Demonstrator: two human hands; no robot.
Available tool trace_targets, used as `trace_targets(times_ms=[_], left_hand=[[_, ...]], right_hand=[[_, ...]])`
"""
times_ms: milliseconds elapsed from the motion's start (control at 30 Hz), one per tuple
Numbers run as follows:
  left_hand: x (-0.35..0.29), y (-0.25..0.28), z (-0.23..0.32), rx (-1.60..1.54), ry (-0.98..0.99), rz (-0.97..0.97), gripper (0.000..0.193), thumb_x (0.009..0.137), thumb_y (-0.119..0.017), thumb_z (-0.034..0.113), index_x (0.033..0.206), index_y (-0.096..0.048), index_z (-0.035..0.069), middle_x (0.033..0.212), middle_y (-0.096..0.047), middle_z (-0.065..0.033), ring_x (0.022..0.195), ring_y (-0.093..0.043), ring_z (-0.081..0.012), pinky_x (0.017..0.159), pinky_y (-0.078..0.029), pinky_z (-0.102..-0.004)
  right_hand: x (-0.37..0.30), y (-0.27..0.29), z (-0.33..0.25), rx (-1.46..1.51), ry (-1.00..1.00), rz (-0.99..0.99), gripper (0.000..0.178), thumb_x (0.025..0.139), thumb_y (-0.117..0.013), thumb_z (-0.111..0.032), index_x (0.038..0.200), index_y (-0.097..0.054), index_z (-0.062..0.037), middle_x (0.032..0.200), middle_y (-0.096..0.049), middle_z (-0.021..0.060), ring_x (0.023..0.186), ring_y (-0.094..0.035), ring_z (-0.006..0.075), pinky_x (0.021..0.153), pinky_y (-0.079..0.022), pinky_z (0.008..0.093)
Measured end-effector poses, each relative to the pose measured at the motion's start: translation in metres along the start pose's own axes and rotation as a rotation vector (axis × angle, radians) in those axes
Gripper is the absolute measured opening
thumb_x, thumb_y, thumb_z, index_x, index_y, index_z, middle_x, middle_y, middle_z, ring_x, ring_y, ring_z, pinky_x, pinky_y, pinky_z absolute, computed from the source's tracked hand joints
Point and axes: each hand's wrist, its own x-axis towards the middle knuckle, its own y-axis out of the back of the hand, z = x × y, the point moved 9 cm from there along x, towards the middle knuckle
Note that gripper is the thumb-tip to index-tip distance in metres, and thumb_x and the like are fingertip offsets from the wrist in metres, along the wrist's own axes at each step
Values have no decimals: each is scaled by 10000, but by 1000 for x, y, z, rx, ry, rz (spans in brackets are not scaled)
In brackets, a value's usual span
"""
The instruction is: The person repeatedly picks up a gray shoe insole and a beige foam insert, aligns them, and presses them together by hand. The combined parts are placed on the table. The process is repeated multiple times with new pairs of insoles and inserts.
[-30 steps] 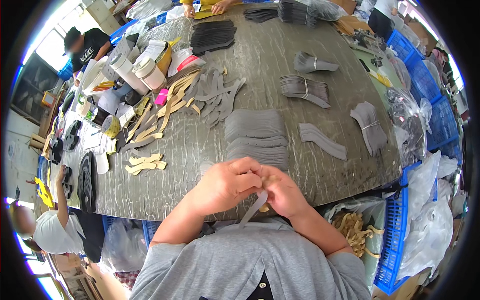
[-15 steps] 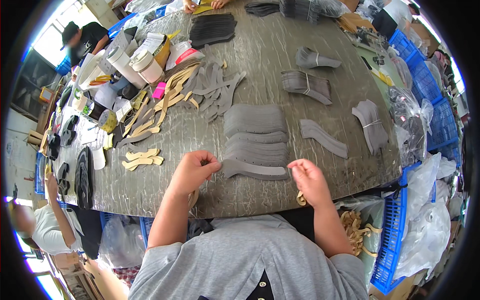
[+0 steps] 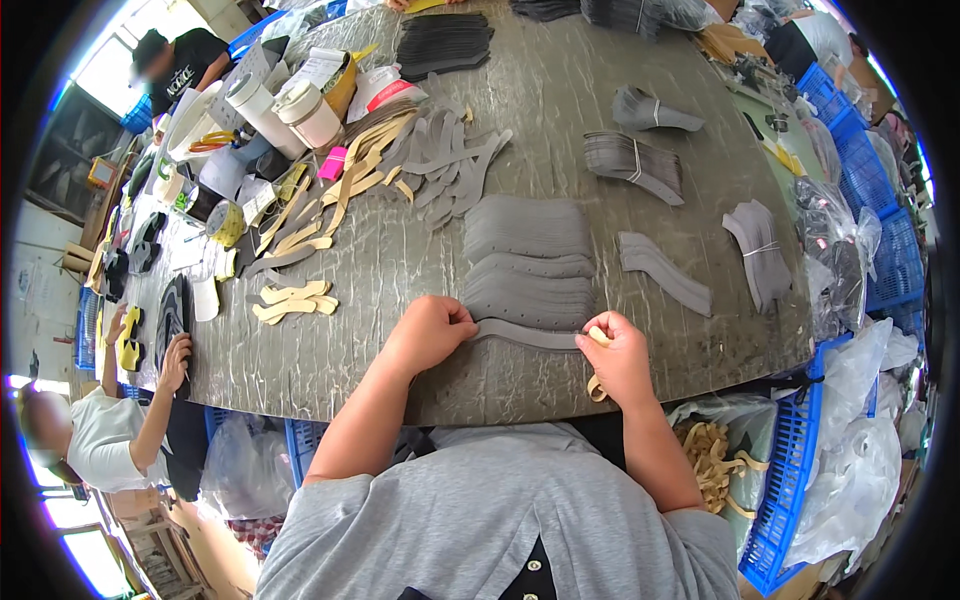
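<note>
A narrow curved grey strip (image 3: 535, 338) lies at the near edge of an overlapping row of grey curved pieces (image 3: 530, 285) with small dots along them. My left hand (image 3: 432, 335) is closed, its thumb and finger pinching the strip's left end. At the right end, my right hand (image 3: 618, 358) is closed with its fingertips touching the strip. A tan strip (image 3: 597, 388) curls out below the right palm, and a tan bit shows between thumb and finger. Whether both tan parts are one piece is hidden by the hand.
Loose grey and tan strips (image 3: 440, 165) lie at left centre. Tied grey bundles (image 3: 757, 255) and a small grey stack (image 3: 665, 272) stand at right. A blue crate (image 3: 790, 480) and tan scraps (image 3: 712, 462) sit beyond the table's near edge. A co-worker's hand (image 3: 174, 362) touches dark pieces at left.
The view has shifted slightly. My hands have closed in on the strip's ends, and a tan bit now shows at my right fingertips. The left co-worker's hand has come onto the dark pieces.
</note>
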Motion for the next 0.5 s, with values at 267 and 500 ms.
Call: trace_targets(times_ms=[267, 500], left_hand=[[-1, -1, 5, 84, -43, 45, 170, 764, -727, 158, 818, -715, -2, 643, -654, -106, 596, -600, -148, 595, -484, -311], [-1, -1, 5, 104, -74, 70, 174, 753, -726, 164, 809, -714, 0, 651, -660, -112, 596, -612, -170, 601, -492, -319]], right_hand=[[1, 0, 4, -47, 16, -9, 132, 809, -701, 13, 856, -583, -23, 740, -565, -23, 678, -486, 40, 592, -406, 225], [1, -1, 6, -47, 8, -15, 130, 804, -702, 11, 855, -586, -19, 733, -582, -15, 673, -497, 37, 591, -412, 223]])
